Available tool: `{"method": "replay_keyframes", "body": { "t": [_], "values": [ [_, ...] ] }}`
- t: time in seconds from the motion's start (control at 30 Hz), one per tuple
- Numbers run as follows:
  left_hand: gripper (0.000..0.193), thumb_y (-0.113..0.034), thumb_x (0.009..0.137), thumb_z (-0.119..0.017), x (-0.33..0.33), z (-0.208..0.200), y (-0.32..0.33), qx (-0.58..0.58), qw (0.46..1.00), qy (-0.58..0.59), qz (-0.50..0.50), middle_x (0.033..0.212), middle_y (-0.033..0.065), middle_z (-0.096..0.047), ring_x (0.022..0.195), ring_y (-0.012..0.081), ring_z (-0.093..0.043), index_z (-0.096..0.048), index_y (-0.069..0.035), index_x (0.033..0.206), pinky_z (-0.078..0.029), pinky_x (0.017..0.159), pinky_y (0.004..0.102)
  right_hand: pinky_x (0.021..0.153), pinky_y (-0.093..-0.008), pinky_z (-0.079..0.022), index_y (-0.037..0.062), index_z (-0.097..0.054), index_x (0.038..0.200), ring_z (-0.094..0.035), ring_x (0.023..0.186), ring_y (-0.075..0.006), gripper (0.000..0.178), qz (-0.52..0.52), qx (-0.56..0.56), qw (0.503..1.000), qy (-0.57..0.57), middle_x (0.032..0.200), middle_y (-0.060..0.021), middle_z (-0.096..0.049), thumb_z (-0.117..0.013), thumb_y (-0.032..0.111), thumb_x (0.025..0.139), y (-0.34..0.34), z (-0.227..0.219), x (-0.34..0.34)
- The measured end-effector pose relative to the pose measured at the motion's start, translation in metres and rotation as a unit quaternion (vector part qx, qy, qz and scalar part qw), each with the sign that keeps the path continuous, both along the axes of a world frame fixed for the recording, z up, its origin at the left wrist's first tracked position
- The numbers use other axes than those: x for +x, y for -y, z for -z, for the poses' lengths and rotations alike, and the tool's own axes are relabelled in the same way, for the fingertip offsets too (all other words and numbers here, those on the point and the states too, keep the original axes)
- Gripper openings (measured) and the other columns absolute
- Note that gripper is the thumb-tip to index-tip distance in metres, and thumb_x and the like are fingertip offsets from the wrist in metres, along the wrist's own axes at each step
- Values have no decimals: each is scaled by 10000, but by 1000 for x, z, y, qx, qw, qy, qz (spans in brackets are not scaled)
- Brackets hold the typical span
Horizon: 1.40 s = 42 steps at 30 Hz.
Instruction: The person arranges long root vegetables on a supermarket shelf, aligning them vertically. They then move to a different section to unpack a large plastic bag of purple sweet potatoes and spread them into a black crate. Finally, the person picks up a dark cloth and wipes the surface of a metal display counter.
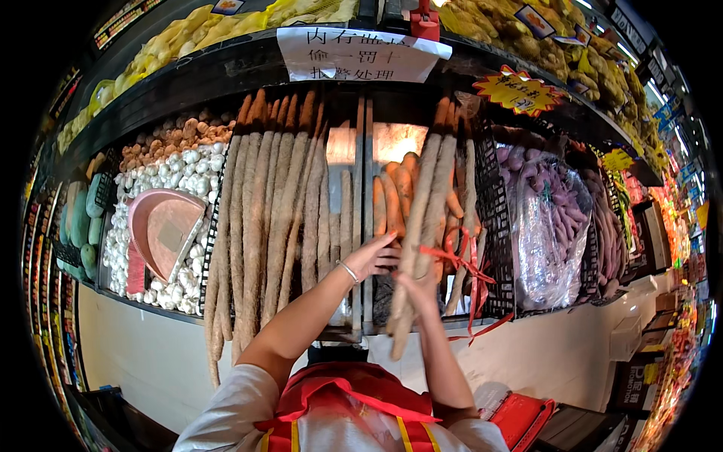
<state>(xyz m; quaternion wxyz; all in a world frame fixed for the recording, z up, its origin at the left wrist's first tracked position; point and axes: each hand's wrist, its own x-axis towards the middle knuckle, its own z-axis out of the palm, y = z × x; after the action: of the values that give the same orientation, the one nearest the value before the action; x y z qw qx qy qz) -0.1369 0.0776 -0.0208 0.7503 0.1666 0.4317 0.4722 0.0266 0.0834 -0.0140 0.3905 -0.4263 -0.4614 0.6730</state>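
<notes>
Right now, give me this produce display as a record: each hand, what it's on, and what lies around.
Left hand: fingers at the left edge of the long brown roots; grip unclear
Right hand: on the same roots, lower down
Tie: red ribbon, right of the roots
Beyond hands: orange vegetables
Left side: pink scoop on white garlic bulbs
Right side: purple roots, some under clear plastic

Two long, slender, rough-skinned brown root vegetables (425, 188) slant side by side. Their lower ends lie left of their tops.
</notes>
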Motion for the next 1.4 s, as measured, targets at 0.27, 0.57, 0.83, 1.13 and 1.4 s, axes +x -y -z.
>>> {"method": "replay_keyframes", "body": {
  "t": [0.27,0.57,0.83,1.13,1.4],
  "values": [
    [472,-184,741,-664,-36,22,35,33,997,5,74,964,118,-607,836,186,-607,-489,22,1128,-503,749,308,819,-290,-441,-30,-598,998,-533,877,-157,422,-232,161,928,242,985,-120,-576,-614,351,819,33,14,-18],
    [549,-129,753,-676,-78,-27,148,92,975,-152,133,976,85,-595,859,133,-568,-425,-4,1225,-457,764,260,924,-405,-356,87,-331,1292,-444,1090,-242,677,-36,-252,934,-249,1162,-96,-472,-528,527,816,-48,29,-89],
    [770,-163,701,-720,-101,-26,268,193,909,-360,80,1245,139,-452,1152,198,-409,-289,-1,1318,-306,979,300,834,-388,-454,46,-451,1140,-535,907,-242,427,-62,-261,923,-277,996,-110,-555,-557,336,845,15,-8,-167],
    [849,-148,662,-755,-124,-48,297,112,895,-428,-55,1289,133,-416,1182,204,-387,-265,-1,1339,-282,1005,309,830,-401,-469,8,-460,1141,-565,906,-244,462,-195,-197,936,-218,1060,-130,-555,-565,336,833,28,-25,-270],
    [690,-262,661,-727,-181,-66,202,-60,878,-426,-209,1054,174,-569,959,236,-541,-431,106,1164,-413,864,299,994,-362,-342,52,-190,1380,-406,1194,-286,673,-215,-32,975,42,1343,-183,-340,-524,353,879,-26,-49,-274]
  ]
}}
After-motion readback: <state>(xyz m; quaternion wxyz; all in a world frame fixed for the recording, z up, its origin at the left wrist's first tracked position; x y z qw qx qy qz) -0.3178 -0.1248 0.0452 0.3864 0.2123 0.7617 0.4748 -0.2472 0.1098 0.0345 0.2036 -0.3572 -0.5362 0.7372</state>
